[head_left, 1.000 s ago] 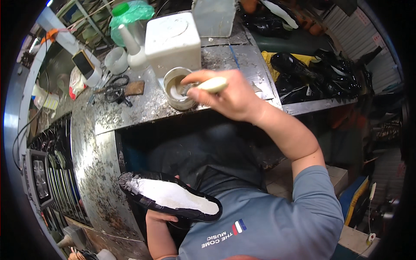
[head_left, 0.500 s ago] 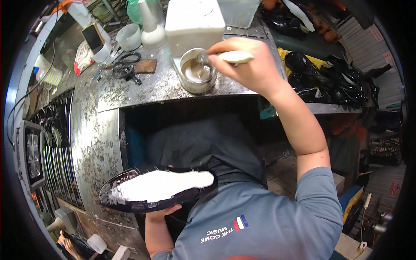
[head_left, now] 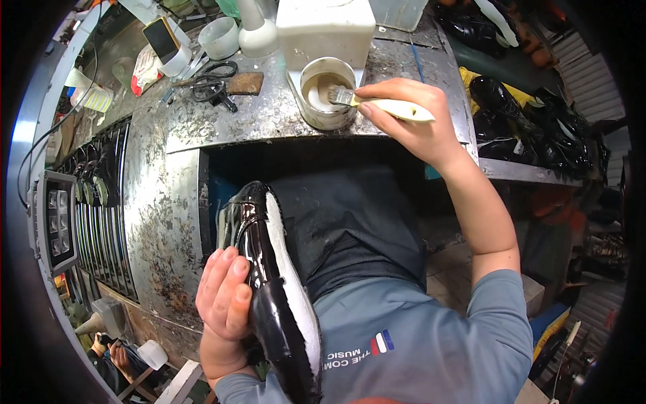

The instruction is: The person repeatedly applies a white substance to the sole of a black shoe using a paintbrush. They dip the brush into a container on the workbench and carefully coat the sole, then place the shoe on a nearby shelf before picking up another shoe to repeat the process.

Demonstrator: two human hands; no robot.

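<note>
My left hand (head_left: 222, 296) is closed round a glossy black shoe (head_left: 269, 299) above my lap. The shoe is tipped on its side, with its toe toward the bench and the white-coated underside (head_left: 294, 296) turned to the right. My right hand (head_left: 427, 114) pinches the pale yellow handle of a flat paintbrush (head_left: 400, 110). The bristles reach over the rim into a round see-through pot (head_left: 328, 122) of whitish paste at the bench's front edge. My left thumb and the shoe's heel end are partly hidden.
Behind the pot stands a white box-shaped container (head_left: 326, 34). Scissors (head_left: 208, 84) and a brown block (head_left: 245, 83) lie left of it on the stained metal bench (head_left: 151, 202). Black shiny shoes (head_left: 498, 118) are heaped at right. Another person's hands (head_left: 120, 357) show at lower left.
My left hand has turned the shoe from lying crosswise, white underside up, to lengthwise on its side, showing its glossy upper. My right hand still holds the brush at the pot. The view has shifted slightly.
</note>
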